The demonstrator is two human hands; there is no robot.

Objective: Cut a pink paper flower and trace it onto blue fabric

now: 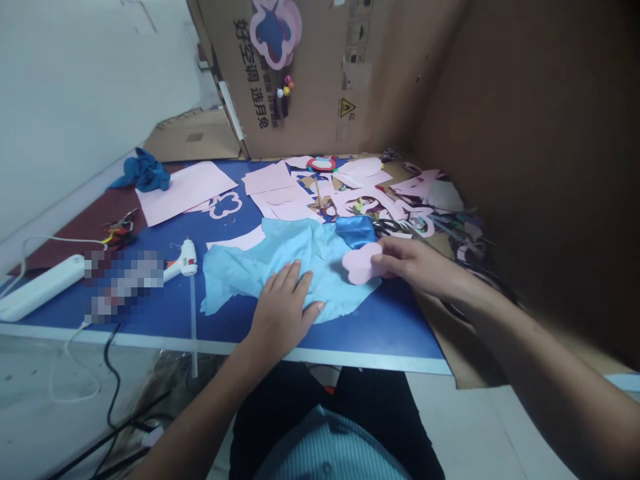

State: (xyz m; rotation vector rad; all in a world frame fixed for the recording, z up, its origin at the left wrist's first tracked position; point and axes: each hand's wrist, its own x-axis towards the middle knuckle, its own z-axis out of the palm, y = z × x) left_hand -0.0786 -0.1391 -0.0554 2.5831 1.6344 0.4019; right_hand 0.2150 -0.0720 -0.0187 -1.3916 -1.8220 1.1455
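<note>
Brown cardboard panels (510, 120) stand behind and to the right of a blue tabletop (380, 330), and a maroon mat (85, 223) covers its far left corner. A large, crumpled sheet of light blue fabric (247, 277) lies near the front edge of the tabletop. Beyond it, overlapping pale pink paper sheets (185, 191) and a heap of pink paper offcuts (360, 200) spread toward the cardboard, with the heap partly blocking the far right area. A white power strip (43, 287) lies at the left, partly behind a pixelated patch that hides whatever is there. A white hot glue gun (186, 259) sits just beside the fabric, with a clear glue stick (193, 320) running down past the tabletop's front edge. A crumpled blue cloth (143, 171) rests on the mat's far edge, and a shiny blue satin piece (356, 231) touches the fabric's far edge. Dark scissors (387, 228) lie just beyond it among the offcuts.

The left hand (283, 313) lies open and flat on the fabric, fingers slightly spread, gripping nothing. The right hand (413, 261) is partly closed, its fingers holding the edge of a pink lobed cutout (361, 263), which sits over the fabric's right side.
</note>
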